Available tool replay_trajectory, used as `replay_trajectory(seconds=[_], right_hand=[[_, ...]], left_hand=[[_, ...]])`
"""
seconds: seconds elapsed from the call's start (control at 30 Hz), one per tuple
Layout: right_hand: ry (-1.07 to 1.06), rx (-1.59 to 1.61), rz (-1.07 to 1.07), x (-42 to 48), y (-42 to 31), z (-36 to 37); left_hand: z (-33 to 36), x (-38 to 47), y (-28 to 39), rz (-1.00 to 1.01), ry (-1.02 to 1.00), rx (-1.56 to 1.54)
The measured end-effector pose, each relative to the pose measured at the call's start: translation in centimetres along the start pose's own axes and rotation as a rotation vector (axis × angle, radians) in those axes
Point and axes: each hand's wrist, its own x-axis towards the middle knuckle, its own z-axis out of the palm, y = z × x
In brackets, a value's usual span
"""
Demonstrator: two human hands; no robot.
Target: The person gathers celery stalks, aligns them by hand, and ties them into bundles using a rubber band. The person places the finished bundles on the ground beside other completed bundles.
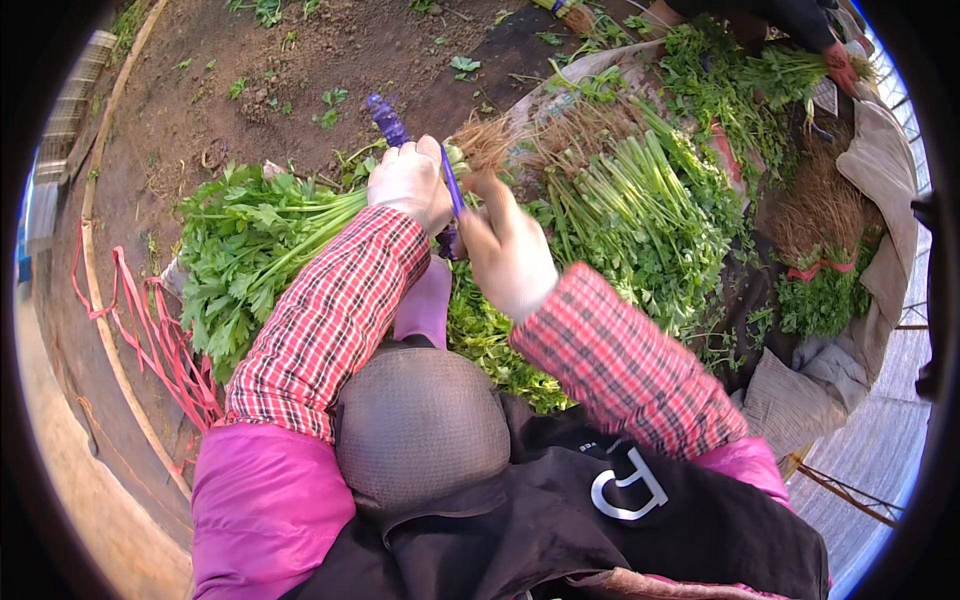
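Observation:
My left hand (413, 183), in a pale glove, grips the stems of a leafy green bunch that looks like celery (259, 232), near its root end. The leaves spread to the left and the brown roots (486, 142) point right. Around the stems by this hand is a purple tie (386, 120), its wrapped end sticking up past the knuckles. A taut purple strip (452, 180) runs down to the fingers of my right hand (504, 247), gloved and slightly blurred, which pinch it. My knee, under a dark cover, and a light purple boot (424, 304) lie below.
A pile of rooted green bunches (622, 202) lies on sheeting at the right. Farther right is a bunch with a red tie (821, 268). A co-worker's hand (840, 69) holds greens at the upper right. Red strips (161, 337) and a long pole (112, 352) lie at the left.

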Motion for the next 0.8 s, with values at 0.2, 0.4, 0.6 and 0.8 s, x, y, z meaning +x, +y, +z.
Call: replay_trajectory(seconds=[0.2, 0.4, 0.6, 0.8], right_hand=[[-0.11, 0.032, 0.374, 2.7, 10.4, 2.2], [-0.173, 0.242, 0.408, 7.8, 13.6, 4.7], [-0.027, 0.363, 0.252, 6.0, 11.1, 4.7], [0.056, 0.321, 0.018, -1.7, 1.2, 0.7]], left_hand=[[-0.3, 0.4, 0.2, -0.05, 0.009, -0.097], [0.1, 0.8, -0.5, 0.007, -0.022, -0.083], [-1.1, 0.0, -1.9, 0.025, -0.132, -0.487], [-8.2, -6.7, -1.1, 0.197, -0.27, -1.154]])
